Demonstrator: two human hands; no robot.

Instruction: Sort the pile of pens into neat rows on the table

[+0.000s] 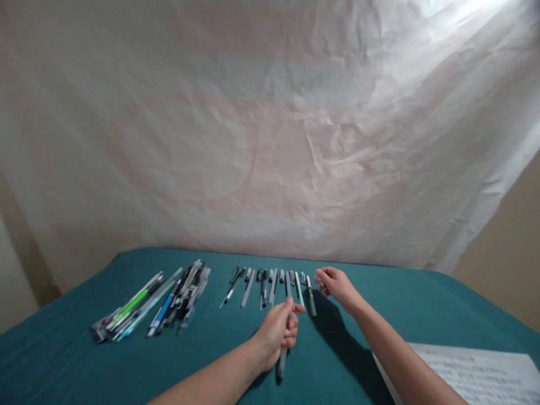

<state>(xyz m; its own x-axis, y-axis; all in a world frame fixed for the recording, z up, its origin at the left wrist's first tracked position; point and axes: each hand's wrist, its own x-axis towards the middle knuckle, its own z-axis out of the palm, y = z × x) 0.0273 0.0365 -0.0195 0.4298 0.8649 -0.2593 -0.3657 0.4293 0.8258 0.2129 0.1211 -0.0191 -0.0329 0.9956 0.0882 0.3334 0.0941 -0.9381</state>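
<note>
My left hand (276, 332) is closed around a grey pen (281, 365), whose lower end sticks out below the fist toward me. My right hand (337, 286) is raised a little to the right of the row, its thumb and fingers pinched together. Something small and pale may be at those fingertips, but it is too blurred to name. Closest to this hand lies a white and dark pen (311, 295), at the right end of a row of uncapped pens. Short caps, such as a dark cap (259, 275), lie among the upper ends of the pens.
To the left lie two heaps: a bundle with a bright green pen (130, 304), and a pile of dark and clear pens (188, 295) beside a blue pen (162, 315). A printed sheet (472, 371) lies at the front right, partly under my right forearm. A pale cloth (270, 140) hangs behind the green-covered table (211, 360).
</note>
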